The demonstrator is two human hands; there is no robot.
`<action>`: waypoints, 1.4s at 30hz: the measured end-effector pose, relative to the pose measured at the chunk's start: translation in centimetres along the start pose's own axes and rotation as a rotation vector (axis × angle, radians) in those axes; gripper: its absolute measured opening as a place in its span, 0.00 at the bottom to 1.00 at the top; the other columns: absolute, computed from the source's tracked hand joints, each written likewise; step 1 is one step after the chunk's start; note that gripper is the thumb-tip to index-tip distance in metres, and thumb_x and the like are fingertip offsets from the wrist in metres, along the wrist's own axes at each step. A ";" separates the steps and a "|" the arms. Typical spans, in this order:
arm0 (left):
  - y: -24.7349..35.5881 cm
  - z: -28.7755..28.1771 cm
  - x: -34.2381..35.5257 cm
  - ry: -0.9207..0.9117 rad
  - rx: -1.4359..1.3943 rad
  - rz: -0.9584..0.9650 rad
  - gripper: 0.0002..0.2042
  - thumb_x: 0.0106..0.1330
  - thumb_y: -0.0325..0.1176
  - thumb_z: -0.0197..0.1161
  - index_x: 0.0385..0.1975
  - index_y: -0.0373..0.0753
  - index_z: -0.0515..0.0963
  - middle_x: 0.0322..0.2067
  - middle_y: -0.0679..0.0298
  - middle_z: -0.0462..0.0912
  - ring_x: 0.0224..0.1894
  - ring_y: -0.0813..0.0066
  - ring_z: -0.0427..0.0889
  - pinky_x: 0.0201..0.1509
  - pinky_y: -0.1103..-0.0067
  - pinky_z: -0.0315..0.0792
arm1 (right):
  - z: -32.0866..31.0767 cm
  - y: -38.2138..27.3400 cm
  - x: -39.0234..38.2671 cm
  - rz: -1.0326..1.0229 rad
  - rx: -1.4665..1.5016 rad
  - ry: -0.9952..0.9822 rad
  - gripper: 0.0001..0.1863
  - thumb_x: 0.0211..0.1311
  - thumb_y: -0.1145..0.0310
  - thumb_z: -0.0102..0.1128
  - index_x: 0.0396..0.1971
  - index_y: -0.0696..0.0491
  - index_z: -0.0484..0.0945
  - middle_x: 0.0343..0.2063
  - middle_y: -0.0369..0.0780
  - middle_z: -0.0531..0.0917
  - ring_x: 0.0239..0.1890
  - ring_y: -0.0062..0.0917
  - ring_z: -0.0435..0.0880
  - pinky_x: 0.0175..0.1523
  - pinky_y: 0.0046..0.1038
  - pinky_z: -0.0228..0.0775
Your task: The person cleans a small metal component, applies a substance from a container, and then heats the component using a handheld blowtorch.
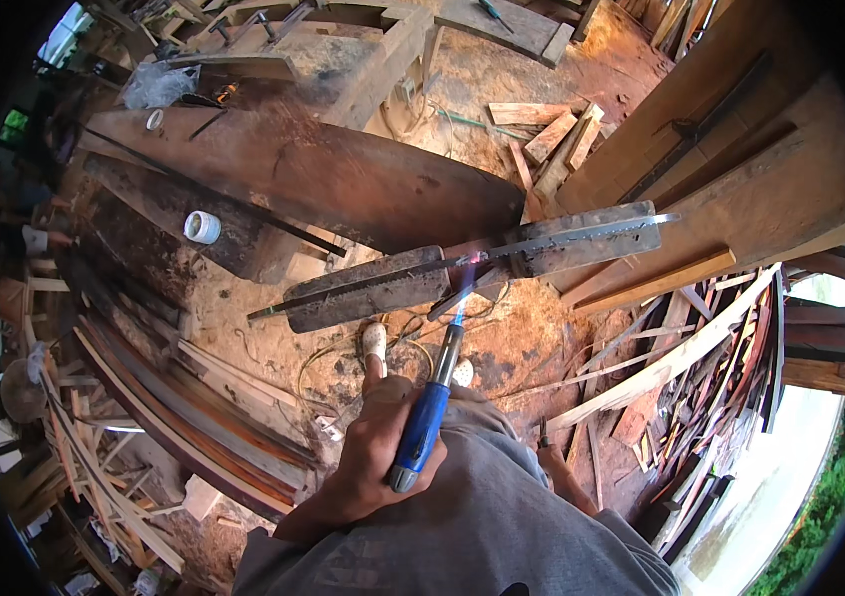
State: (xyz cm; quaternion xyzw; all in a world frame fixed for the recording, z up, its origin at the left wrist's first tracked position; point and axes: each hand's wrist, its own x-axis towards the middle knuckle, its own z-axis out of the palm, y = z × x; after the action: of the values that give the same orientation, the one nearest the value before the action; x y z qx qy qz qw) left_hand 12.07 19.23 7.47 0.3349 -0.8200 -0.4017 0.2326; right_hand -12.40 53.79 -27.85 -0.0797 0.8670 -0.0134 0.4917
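My left hand [375,445] is wrapped round the blue handle of a gas torch [428,409]. From its metal nozzle a bluish flame reaches up to a long toothed saw blade [571,236]. Where the flame meets it, near the middle, the blade glows pinkish. It spans a gap between two dark wooden boards, a left one [343,316] and a right one [596,250]. Down at my right side, my right hand [553,463] is closed on a thin dark stick-like thing [543,431], too small to name.
A wide brown plank [343,179] lies beyond the blade. A white tub [202,227] stands on a dark board to the left. Long timber strips [184,407] lie at left, scrap wood [681,368] at right. A cable loops near my shoes [374,340]. Another person's hand [60,239] shows far left.
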 end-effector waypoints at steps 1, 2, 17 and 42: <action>0.0 -0.1 0.1 -0.005 0.010 0.011 0.35 0.54 0.23 0.66 0.66 0.29 0.67 0.23 0.62 0.75 0.22 0.74 0.77 0.28 0.77 0.73 | 0.1 0.4 0.1 -0.011 0.017 0.010 0.15 0.57 0.67 0.52 0.32 0.64 0.82 0.28 0.54 0.86 0.32 0.43 0.89 0.34 0.41 0.79; 0.0 -0.1 0.1 -0.008 0.006 0.011 0.35 0.54 0.23 0.66 0.66 0.29 0.67 0.23 0.62 0.75 0.22 0.74 0.77 0.28 0.77 0.73 | 0.2 0.7 0.2 -0.021 0.034 0.020 0.15 0.58 0.67 0.52 0.33 0.64 0.82 0.30 0.56 0.86 0.35 0.46 0.89 0.36 0.42 0.79; -0.1 -1.0 0.9 0.000 -0.135 -0.052 0.28 0.56 0.24 0.66 0.60 0.29 0.72 0.23 0.59 0.76 0.21 0.71 0.77 0.26 0.75 0.72 | -0.7 -3.0 -0.5 -0.139 -0.033 0.057 0.20 0.54 0.70 0.46 0.42 0.66 0.79 0.37 0.63 0.83 0.46 0.55 0.84 0.48 0.47 0.76; -0.7 -3.0 1.5 -0.091 -0.123 -0.069 0.19 0.52 0.23 0.68 0.47 0.30 0.78 0.22 0.57 0.79 0.23 0.68 0.81 0.29 0.74 0.75 | 3.0 0.9 -0.6 -0.013 -0.067 0.026 0.20 0.58 0.67 0.49 0.43 0.64 0.81 0.39 0.63 0.83 0.48 0.55 0.83 0.51 0.47 0.77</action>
State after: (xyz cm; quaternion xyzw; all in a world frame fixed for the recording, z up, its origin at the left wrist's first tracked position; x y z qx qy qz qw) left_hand 13.29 16.34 8.76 0.3295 -0.7915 -0.4737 0.2014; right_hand -9.68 54.99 -28.93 -0.1015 0.8727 0.0116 0.4775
